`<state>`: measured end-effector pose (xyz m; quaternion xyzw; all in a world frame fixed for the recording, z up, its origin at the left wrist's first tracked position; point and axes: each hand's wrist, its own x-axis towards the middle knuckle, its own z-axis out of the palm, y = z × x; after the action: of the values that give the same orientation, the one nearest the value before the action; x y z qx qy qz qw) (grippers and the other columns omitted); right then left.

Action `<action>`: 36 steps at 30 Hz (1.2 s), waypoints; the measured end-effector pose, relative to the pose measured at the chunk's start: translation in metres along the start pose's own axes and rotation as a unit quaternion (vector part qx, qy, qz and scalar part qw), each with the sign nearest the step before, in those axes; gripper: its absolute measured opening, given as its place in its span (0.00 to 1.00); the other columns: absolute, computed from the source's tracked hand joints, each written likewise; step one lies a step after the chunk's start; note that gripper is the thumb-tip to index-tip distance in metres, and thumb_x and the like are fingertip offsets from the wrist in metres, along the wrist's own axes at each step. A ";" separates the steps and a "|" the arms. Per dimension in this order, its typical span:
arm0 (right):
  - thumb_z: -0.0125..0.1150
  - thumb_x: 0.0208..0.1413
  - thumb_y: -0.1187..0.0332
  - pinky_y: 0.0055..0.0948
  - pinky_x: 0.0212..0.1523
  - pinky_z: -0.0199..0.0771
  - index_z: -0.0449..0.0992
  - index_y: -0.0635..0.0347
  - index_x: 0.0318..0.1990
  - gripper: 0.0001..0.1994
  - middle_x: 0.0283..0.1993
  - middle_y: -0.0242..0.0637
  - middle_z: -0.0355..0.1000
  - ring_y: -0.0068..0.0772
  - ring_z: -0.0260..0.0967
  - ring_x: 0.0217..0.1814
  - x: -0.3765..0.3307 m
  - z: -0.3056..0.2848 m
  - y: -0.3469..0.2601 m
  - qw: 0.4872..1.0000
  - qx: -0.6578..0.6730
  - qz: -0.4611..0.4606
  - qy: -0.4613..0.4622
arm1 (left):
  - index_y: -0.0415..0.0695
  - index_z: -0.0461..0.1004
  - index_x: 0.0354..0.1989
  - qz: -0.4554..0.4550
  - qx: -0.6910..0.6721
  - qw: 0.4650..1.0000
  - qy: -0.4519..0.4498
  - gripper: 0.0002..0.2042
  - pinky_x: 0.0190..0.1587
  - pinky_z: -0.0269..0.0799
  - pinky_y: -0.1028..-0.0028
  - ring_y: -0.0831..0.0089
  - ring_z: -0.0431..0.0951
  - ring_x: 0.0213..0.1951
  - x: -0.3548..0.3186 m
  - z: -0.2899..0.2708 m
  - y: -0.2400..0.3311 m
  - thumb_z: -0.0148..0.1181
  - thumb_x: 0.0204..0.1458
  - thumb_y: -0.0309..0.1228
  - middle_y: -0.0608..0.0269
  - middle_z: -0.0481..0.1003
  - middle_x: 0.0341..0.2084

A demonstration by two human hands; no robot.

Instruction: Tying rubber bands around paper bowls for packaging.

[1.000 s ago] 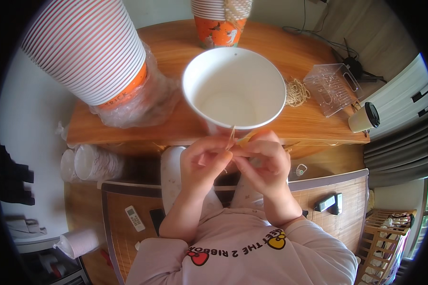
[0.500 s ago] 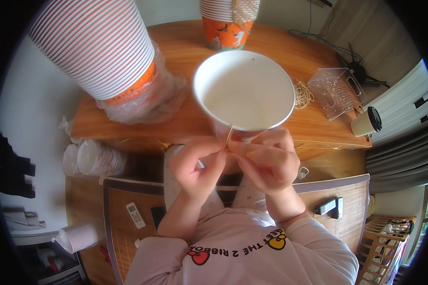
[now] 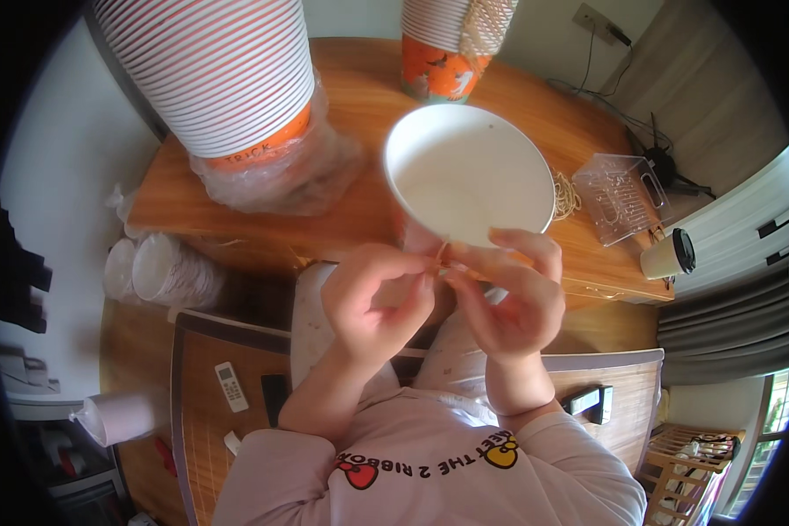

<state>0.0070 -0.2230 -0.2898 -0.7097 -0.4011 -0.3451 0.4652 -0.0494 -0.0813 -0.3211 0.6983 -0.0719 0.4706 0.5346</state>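
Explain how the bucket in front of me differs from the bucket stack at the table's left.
The single bucket is just one; the bucket stack holds many, nested. The single bucket shows its white inside; the bucket stack shows mostly rims. Clear plastic surrounds the bucket stack's lower end, but none shows around the single bucket. Both have white rims.

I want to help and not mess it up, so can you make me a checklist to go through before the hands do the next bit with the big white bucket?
1. Left hand pinching the cord: ok.
2. Right hand gripping it too: cannot tell; its fingertips are close by.
3. Cord knotted: cannot tell; fingers hide too much.
4. Bucket open side up: ok.
5. Bucket's bottom fully on the table: cannot tell; it is hidden.
6. Lid on the drink cup: ok.
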 end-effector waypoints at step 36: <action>0.77 0.36 0.78 0.25 0.35 0.62 0.75 0.50 0.37 0.20 0.31 0.24 0.71 0.26 0.64 0.35 -0.001 0.008 0.007 0.997 0.037 -0.064 0.026 | 0.37 0.80 0.36 0.035 0.012 0.999 0.011 0.09 0.30 0.72 0.74 0.68 0.77 0.26 -0.001 -0.001 0.006 0.65 0.44 0.17 0.59 0.80 0.27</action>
<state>0.0135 -0.2177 -0.2964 -0.6557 -0.4462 -0.3776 0.4779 -0.0544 -0.0839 -0.3178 0.6969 -0.0849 0.4973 0.5097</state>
